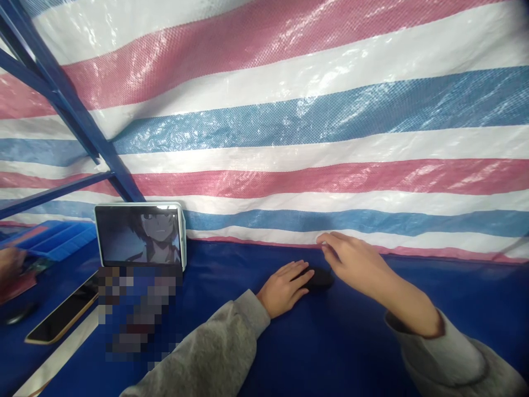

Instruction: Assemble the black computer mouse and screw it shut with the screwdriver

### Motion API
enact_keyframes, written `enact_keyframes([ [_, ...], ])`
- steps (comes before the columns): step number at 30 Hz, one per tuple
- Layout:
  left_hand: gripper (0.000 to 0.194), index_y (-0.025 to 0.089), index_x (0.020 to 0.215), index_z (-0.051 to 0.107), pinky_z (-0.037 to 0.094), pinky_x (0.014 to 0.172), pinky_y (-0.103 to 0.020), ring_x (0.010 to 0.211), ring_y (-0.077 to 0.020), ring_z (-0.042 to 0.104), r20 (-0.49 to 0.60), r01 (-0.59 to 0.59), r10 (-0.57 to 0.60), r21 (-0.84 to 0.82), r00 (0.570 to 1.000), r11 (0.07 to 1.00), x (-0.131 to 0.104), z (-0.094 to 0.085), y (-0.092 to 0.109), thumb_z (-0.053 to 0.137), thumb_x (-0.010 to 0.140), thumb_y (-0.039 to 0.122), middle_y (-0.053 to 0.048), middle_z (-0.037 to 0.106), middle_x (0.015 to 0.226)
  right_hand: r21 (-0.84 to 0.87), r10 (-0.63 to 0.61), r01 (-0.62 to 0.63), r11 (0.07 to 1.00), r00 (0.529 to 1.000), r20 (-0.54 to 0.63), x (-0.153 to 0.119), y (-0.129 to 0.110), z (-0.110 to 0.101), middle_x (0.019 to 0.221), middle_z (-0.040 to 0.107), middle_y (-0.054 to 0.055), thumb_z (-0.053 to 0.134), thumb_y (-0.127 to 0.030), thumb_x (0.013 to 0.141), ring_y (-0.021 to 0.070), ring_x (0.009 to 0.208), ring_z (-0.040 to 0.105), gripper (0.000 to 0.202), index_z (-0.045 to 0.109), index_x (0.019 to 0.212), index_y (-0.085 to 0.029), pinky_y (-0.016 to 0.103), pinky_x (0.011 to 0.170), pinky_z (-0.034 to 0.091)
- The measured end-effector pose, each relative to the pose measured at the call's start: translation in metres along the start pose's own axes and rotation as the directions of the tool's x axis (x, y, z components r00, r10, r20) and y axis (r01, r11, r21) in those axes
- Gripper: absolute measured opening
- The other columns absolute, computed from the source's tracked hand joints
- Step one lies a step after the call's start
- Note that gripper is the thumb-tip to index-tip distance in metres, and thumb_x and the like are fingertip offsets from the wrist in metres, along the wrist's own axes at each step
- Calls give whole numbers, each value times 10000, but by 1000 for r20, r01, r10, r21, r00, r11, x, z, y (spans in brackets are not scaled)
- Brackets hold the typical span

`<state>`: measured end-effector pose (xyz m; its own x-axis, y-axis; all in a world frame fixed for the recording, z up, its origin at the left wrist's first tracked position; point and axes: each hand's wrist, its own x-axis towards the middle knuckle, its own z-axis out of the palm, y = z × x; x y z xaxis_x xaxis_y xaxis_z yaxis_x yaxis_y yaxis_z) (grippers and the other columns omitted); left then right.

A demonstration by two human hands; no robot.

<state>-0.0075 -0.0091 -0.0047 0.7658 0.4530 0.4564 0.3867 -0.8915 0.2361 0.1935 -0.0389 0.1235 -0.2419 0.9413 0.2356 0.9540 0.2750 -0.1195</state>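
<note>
On the blue table, a black rounded object, perhaps a computer mouse [321,279], lies between my two hands. My left hand [285,289] rests palm down at its left side, fingers spread and fingertips touching its edge. Above and to the right of it is my right hand [351,258], bent at the wrist, with thumb and index finger slightly apart and the other fingers partly hidden. Nothing shows between those fingertips. Grey sleeves cover both forearms.
A tablet [140,237] showing a cartoon face stands at the left. Nearer lie a phone [64,311] and a pixelated patch. At the far left are a blue tray [61,240] and another person's hand [10,267]. A striped sheet [289,121] and blue metal frame [78,118] rise behind.
</note>
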Motion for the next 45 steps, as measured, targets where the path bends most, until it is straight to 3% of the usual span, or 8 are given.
enact_keyframes([
  [5,417,185,1405,417,363,1143,-420,1371,-217,404,-6,1,-1,9,1000,1000,0,0,0,414,1009,315,-103,464,1445,-1,-12,12,1000,1000,-19,0,0,1,971,658,43,404,-113,832,167,715,617,295,608,1022,-208,281,602,348],
  [10,429,193,1418,398,365,1145,-414,1382,-212,387,6,-5,4,22,1000,1000,-1,0,-1,425,1006,311,-96,460,1450,29,-16,16,999,1000,-12,1,0,1,873,663,38,359,-157,891,166,697,607,267,613,957,-208,277,595,347],
  [14,435,180,1421,395,348,1158,-404,1388,-208,376,26,-14,13,33,1000,999,1,0,-1,437,1005,301,-100,450,1458,26,-2,2,1000,1000,-3,-1,-1,-1,953,675,38,423,-101,804,169,734,626,275,608,977,-209,271,625,372],
  [19,421,189,1402,425,356,1155,-402,1375,-209,398,37,-22,21,25,999,999,8,-1,2,451,999,307,-99,465,1447,92,-10,12,996,1000,-22,-6,9,1,906,681,34,362,-178,901,173,756,638,277,617,997,-224,278,657,416],
  [23,420,192,1408,422,357,1153,-419,1372,-223,403,25,10,-10,1,1000,1000,11,0,5,440,1001,291,-102,455,1454,99,-19,23,995,999,-42,-10,18,1,993,685,29,417,-119,820,163,754,644,307,624,1015,-235,275,662,437],
  [28,408,189,1403,427,355,1152,-425,1375,-219,399,23,26,-26,-23,999,999,11,0,8,417,1006,283,-100,455,1453,133,11,-5,991,999,-48,-8,21,3,931,704,34,393,-226,896,172,716,648,259,639,976,-244,278,643,455],
  [39,380,156,1374,443,339,1162,-429,1397,-226,357,56,17,-14,-40,998,999,13,-1,8,401,1014,268,-123,449,1450,137,-2,5,991,1000,-28,-6,25,9,1050,691,76,426,-250,852,239,823,653,301,648,1055,-251,358,739,488],
  [45,383,147,1374,441,313,1177,-410,1400,-219,352,39,16,-15,-42,999,999,11,1,8,421,1006,252,-124,442,1455,102,-29,40,994,994,-110,-6,23,9,990,706,68,417,-281,879,239,779,668,252,650,973,-264,370,733,497],
])
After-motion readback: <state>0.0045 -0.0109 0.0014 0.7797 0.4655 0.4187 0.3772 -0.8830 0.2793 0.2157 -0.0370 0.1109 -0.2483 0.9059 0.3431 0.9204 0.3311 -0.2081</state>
